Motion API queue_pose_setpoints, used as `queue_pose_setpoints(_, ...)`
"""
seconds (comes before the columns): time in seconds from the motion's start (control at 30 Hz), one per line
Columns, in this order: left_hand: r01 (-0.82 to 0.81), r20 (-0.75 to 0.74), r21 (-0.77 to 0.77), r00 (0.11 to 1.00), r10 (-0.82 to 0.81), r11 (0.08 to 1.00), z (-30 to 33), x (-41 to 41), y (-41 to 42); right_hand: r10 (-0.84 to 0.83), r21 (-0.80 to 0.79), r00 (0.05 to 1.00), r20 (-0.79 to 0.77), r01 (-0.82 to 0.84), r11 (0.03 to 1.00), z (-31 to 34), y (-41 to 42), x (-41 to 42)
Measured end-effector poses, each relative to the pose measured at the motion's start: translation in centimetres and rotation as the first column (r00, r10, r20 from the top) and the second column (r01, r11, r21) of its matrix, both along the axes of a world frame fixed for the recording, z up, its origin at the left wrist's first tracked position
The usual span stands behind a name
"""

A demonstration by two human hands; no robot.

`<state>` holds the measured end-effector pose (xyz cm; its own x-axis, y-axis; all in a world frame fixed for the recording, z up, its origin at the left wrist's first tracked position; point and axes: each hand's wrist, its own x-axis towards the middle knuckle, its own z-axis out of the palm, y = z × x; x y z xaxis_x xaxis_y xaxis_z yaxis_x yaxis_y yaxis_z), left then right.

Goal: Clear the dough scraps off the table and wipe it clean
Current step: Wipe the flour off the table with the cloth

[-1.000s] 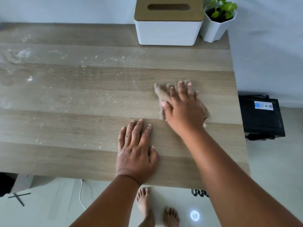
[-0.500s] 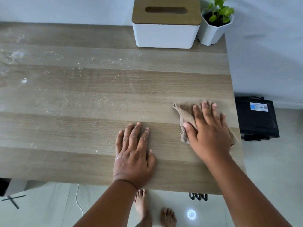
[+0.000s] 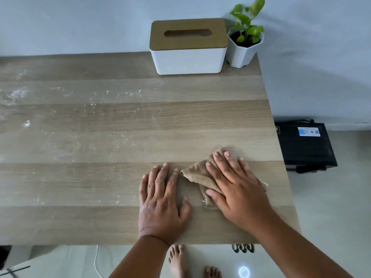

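A crumpled brown cloth (image 3: 197,173) lies on the wooden table (image 3: 120,177) near its right front corner. My right hand (image 3: 234,187) presses flat on the cloth with straight fingers, covering most of it. My left hand (image 3: 160,199) rests flat on the bare wood just left of the cloth, fingers straight and close together. White flour dust and small specks (image 3: 18,95) streak the left and middle of the table, and a small white scrap (image 3: 26,123) sits at the far left.
A white tissue box with a wooden lid (image 3: 188,47) and a white pot with a green plant (image 3: 244,47) stand at the table's back right. A black box (image 3: 305,145) sits on the floor to the right. My bare feet (image 3: 178,261) show below the front edge.
My right hand has slid the cloth toward me and then left, so it now lies close beside my left hand. The left hand has stayed flat in place.
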<state>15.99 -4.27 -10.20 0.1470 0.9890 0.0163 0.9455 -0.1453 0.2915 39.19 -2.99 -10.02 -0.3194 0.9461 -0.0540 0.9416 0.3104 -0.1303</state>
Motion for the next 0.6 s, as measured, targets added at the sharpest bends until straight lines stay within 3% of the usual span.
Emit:
queue_pose_setpoints(0.13, 0.01, 0.015, 0.014, 1.0, -0.01, 1.0, -0.3, 0.0, 0.3, -0.19, -0.042, 0.98, 0.061, 0.193, 0.98, 0.5, 3.3, 3.5)
queue_pose_setpoints(0.3, -0.002, 0.021, 0.029, 1.0, 0.001, 1.0, -0.4, -0.2, 0.3, -0.397, -0.033, 0.918, 0.005, 0.397, 0.917, 0.4, 8.7, -2.0)
queue_pose_setpoints(0.47, -0.006, 0.005, 0.003, 1.0, 0.006, 1.0, -0.1, -0.3, 0.2, -0.27, -0.021, 0.96, -0.075, 0.269, 0.963, 0.3, 6.5, -6.8)
queue_pose_setpoints(0.6, -0.013, 0.015, -0.018, 1.0, 0.013, 1.0, 0.4, 0.1, 0.2, -0.1, 0.011, 0.993, -0.06, 0.101, 0.995, -0.4, 0.8, -5.2)
